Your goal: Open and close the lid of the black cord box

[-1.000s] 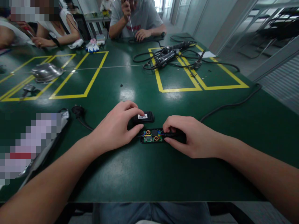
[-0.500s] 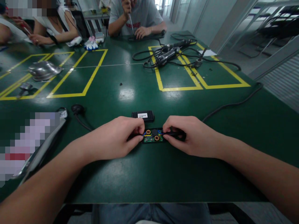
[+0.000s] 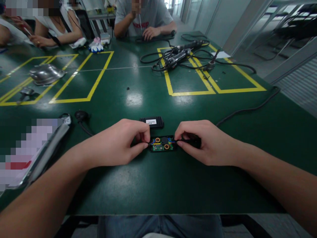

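A small black case [image 3: 163, 148] lies uncovered on the green table, showing a green circuit board with two copper coils and blue and yellow wires. At its left end, my left hand [image 3: 123, 142] pinches the black cable where it enters the case. My right hand [image 3: 205, 142] has thumb and forefinger closed on the black cable [image 3: 189, 142] at the right end. Just behind the case rests a ribbed black cover [image 3: 158, 122] with a white label, partly behind my left fingers.
A black plug [image 3: 81, 115] and a pixelated packet [image 3: 32, 152] lie left. Black cable [image 3: 244, 112] runs off right. Farther back are black tools with cords [image 3: 177, 59], a metal shell [image 3: 47, 74], yellow tape frames and gloves [image 3: 96, 45]. People sit across the table.
Both hands have moved slightly outward from the case, baring more of its ends. Across the table, a person's raised hand with a thin tool has shifted a little.
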`<state>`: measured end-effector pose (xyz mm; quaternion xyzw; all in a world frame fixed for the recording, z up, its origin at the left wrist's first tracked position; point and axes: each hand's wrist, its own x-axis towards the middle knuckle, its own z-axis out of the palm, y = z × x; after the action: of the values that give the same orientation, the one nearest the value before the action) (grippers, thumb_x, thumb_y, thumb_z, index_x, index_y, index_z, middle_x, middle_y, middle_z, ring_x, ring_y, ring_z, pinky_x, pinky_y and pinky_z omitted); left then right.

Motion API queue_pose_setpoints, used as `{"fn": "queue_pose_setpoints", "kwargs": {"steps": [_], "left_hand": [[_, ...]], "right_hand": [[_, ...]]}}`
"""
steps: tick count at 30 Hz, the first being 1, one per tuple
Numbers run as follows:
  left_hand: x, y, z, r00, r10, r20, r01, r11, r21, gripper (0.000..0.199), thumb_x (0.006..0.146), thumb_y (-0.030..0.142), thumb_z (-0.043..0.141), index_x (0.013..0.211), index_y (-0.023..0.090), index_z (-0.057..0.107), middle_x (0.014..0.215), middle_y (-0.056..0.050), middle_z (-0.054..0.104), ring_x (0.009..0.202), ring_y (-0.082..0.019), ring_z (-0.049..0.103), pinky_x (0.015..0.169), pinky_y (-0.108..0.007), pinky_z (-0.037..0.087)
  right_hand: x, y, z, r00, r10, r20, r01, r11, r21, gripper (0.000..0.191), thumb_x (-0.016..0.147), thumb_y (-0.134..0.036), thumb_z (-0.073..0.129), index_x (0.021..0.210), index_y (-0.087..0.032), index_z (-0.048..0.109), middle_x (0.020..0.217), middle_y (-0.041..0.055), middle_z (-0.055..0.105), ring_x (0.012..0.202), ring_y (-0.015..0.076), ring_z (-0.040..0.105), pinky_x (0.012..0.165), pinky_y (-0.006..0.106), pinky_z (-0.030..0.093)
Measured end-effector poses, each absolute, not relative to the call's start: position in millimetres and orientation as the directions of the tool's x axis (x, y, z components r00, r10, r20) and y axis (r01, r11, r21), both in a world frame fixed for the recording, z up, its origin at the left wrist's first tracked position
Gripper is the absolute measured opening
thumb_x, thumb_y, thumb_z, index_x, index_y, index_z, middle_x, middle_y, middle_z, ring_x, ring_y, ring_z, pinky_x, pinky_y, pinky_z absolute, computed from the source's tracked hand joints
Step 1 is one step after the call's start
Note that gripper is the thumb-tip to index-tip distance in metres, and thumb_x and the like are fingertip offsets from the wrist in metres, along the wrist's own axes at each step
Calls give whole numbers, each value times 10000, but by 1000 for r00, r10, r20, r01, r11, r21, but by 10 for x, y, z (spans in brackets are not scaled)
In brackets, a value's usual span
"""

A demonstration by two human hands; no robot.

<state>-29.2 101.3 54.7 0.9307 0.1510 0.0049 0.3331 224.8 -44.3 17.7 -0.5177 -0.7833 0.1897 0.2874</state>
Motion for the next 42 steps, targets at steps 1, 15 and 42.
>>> {"fn": "queue_pose_setpoints", "kwargs": {"steps": [1, 15, 42], "left_hand": [[-289, 1017, 539, 953, 282, -106, 285, -729, 623, 113, 943, 144, 676, 850, 203, 699, 740, 30, 707, 638, -128, 634, 618, -248, 433], [-252, 1051, 389, 924, 318, 211, 203, -879, 432, 152, 970, 248, 685, 874, 204, 794, 1154, -81, 757, 1084, -253, 694, 992, -396, 552], [-207, 881, 358, 968, 234, 95, 155, -847, 508, 364, 951, 209, 857, 1311, 209, 799, 1081, -43, 728, 1030, -228, 715, 887, -342, 565]], "right_hand": [[2257, -438, 177, -299, 924, 241, 702, 383, -600, 100, 978, -138, 650, 921, -218, 666, 789, -5, 685, 670, 153, 615, 623, 286, 467], [2297, -409, 157, -309, 920, 240, 690, 391, -609, 76, 969, -149, 671, 987, -217, 698, 900, 27, 765, 769, 171, 691, 709, 291, 529], [2275, -404, 70, -325, 917, 230, 675, 396, -622, 203, 954, -268, 833, 1106, -195, 720, 1051, 58, 714, 882, 205, 672, 773, 343, 540]]}}
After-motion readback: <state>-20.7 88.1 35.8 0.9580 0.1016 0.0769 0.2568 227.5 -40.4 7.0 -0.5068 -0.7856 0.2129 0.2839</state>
